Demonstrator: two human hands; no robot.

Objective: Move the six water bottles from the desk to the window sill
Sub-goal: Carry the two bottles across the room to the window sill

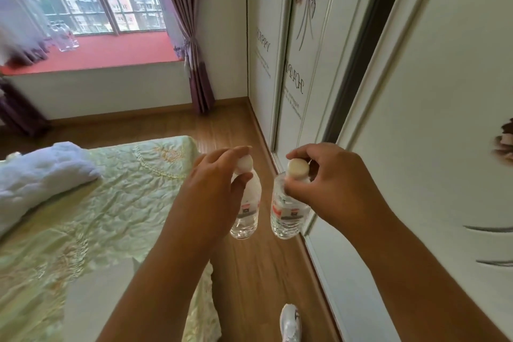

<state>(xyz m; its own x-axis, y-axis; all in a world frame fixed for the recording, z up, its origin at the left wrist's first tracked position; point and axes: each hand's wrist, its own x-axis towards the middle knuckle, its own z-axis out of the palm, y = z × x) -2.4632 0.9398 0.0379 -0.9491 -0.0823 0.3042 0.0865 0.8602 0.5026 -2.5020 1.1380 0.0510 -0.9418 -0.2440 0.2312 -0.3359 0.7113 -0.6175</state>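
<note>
My left hand point(215, 178) pinches a clear water bottle point(245, 211) by its white cap, and the bottle hangs upright over the wooden floor. A second clear bottle point(287, 211) with a red and white label hangs from my right hand point(330, 175), whose fingers grip its cap and neck. Both bottles are side by side, a small gap between them. Far ahead at the upper left, several clear bottles point(64, 37) stand together on the red window sill point(116, 54). The desk is out of view.
A bed point(91, 203) with a pale green cover and a folded white blanket point(41, 175) fills the left. White wardrobe doors point(313, 69) run along the right. A strip of wooden floor point(230, 125) leads between them toward the window. Purple curtains point(194, 64) hang beside the sill.
</note>
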